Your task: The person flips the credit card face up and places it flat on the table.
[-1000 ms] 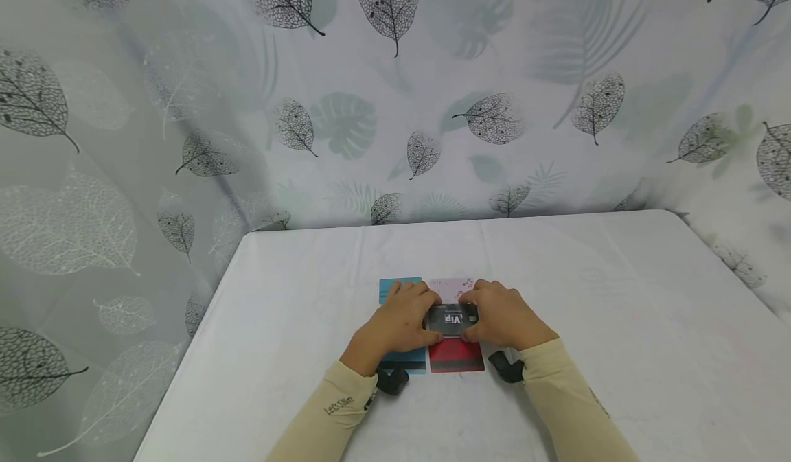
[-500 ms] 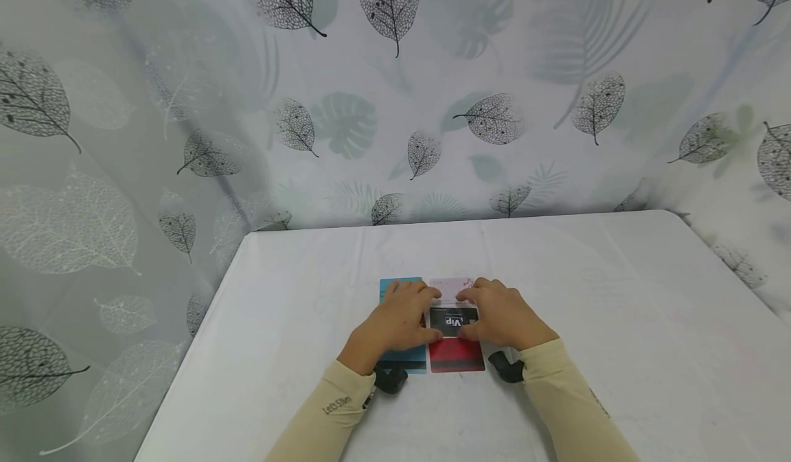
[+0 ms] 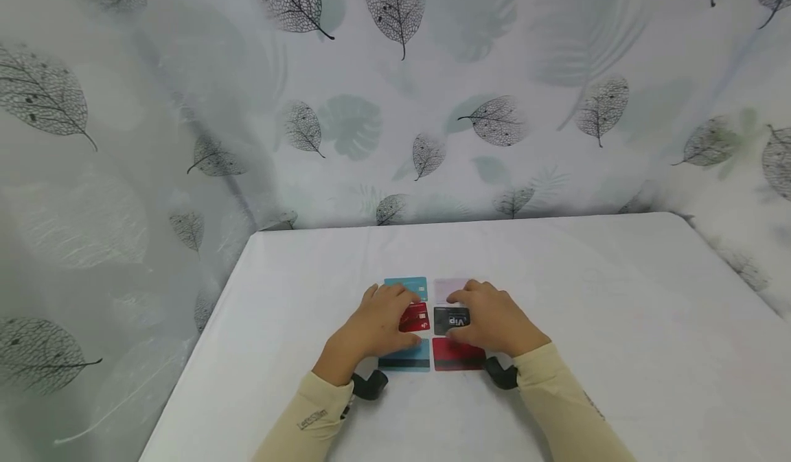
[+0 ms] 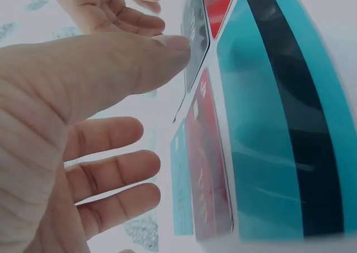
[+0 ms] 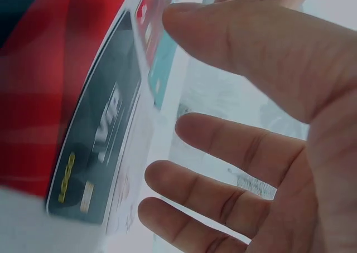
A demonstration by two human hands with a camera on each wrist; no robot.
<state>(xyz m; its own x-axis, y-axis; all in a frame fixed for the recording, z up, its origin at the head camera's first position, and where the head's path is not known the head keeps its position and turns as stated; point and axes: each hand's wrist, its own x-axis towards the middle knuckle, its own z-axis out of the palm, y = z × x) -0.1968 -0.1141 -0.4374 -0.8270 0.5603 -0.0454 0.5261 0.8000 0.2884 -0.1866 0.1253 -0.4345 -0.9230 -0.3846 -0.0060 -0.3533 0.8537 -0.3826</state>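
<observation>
Left hand has backed left of black Vip card, right hand by its right end, grips empty; placing looks done.

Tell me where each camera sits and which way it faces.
Head: on the head, facing forward and down over the white table; left hand, right hand and cream sleeves show.
Left wrist: facing past the left fingers toward the blue striped card; part of the right hand shows at top.
Right wrist: facing past the right fingers toward the black VIP card; part of the left hand shows at top.
Shared: both wrist views include that VIP card.
</observation>
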